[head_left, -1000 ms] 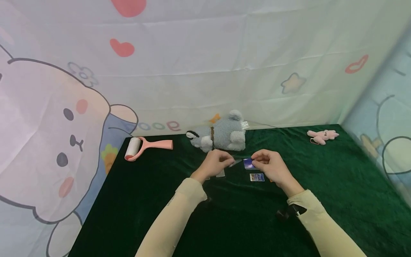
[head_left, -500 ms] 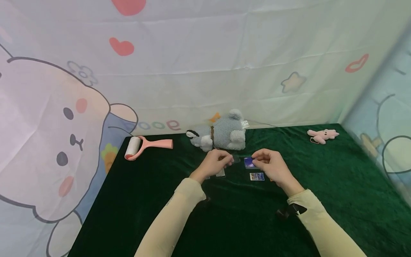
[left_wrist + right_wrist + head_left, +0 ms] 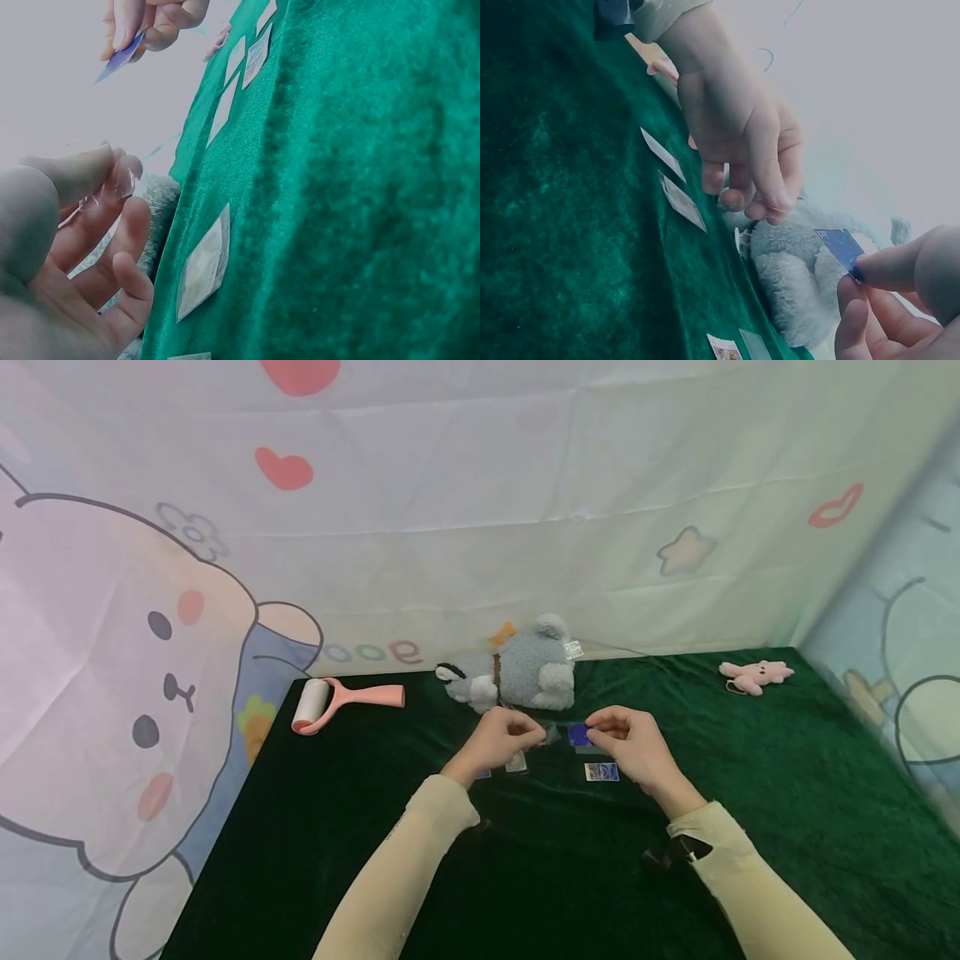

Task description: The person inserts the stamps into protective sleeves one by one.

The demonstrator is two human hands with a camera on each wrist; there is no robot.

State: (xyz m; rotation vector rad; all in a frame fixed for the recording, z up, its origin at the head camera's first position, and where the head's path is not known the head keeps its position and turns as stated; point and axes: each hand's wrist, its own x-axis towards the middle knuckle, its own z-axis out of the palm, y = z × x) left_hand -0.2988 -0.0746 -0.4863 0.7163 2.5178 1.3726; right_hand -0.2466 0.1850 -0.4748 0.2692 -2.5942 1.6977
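In the head view, my left hand (image 3: 495, 743) pinches a small clear plastic sleeve (image 3: 124, 178) between thumb and forefinger. My right hand (image 3: 636, 745) pinches a small blue-purple card (image 3: 841, 250) by its edge. Both hands are above the green cloth, the card and the sleeve held apart with a gap between them. Below my left hand lies a pale sleeved card (image 3: 204, 266). A printed card (image 3: 602, 772) lies on the cloth just left of my right hand, with a flat translucent piece (image 3: 755, 345) beside it in the right wrist view.
A grey plush toy (image 3: 525, 677) lies behind the hands, near the printed curtain (image 3: 480, 527). To the left is a pink-handled lint roller (image 3: 352, 697). A small pink plush (image 3: 756, 677) sits at the back right of the green cloth (image 3: 337, 860).
The plastic sleeve in my left fingers has changed its tilt. The blue-purple card has tipped slightly in my right fingers, showing a pale strip below it. Both hands stay nearly in place.
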